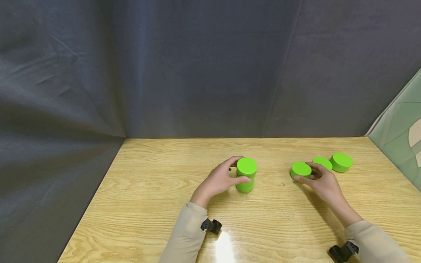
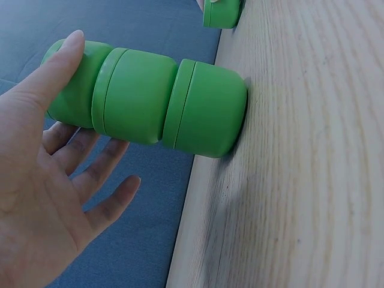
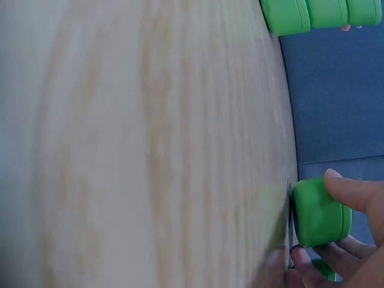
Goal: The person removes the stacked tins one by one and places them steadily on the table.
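Observation:
Three round green lidded jars stand in an upright stack [image 1: 245,173] near the middle of the table. My left hand [image 1: 218,180] grips the top jar [image 2: 81,84] from the left, thumb on the near side, fingers behind. In the left wrist view the bottom jar [image 2: 210,111] rests on the wood. To the right, my right hand [image 1: 325,184] holds another green jar [image 1: 300,169] between thumb and fingers. The right wrist view has this jar [image 3: 318,213] lid-up, close at the tabletop. Part of it is hidden by the fingers.
Two more green jars, one [image 1: 322,163] just behind my right hand and one [image 1: 341,162] farther right, sit on the wooden table [image 1: 164,160]. A dark cloth [image 1: 204,73] hangs along the back and left. At the right edge a pale green patterned panel [image 1: 398,128] leans outward.

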### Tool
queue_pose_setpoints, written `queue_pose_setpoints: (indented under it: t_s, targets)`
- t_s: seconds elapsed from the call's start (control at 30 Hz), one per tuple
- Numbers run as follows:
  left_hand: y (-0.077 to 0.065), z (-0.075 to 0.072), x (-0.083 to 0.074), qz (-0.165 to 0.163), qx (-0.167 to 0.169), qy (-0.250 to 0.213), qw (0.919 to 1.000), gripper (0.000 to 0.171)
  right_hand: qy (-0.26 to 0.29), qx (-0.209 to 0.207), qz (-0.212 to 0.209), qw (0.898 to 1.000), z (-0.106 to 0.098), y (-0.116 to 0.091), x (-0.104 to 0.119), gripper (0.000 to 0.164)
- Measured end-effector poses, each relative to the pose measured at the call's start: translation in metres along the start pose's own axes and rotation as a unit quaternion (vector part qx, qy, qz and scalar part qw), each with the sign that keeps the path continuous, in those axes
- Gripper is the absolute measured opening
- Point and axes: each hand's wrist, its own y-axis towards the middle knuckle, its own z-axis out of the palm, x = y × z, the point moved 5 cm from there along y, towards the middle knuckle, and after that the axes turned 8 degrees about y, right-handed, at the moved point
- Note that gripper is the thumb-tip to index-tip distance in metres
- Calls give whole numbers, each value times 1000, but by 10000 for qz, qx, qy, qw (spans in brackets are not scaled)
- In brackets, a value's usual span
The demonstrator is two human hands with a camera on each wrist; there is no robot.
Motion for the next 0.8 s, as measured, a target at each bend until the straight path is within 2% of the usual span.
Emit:
queue_pose_setpoints:
  t_s: [0.57, 0.8]
  targets:
    - [0, 0, -1, 4, 12, -63, 10000, 67, -647, -42, -270, 9975, -1, 10, 4, 77]
    - [0, -1, -2, -9, 14, -19, 10000, 68, -554, 5, -4, 9985, -5, 12, 1, 79]
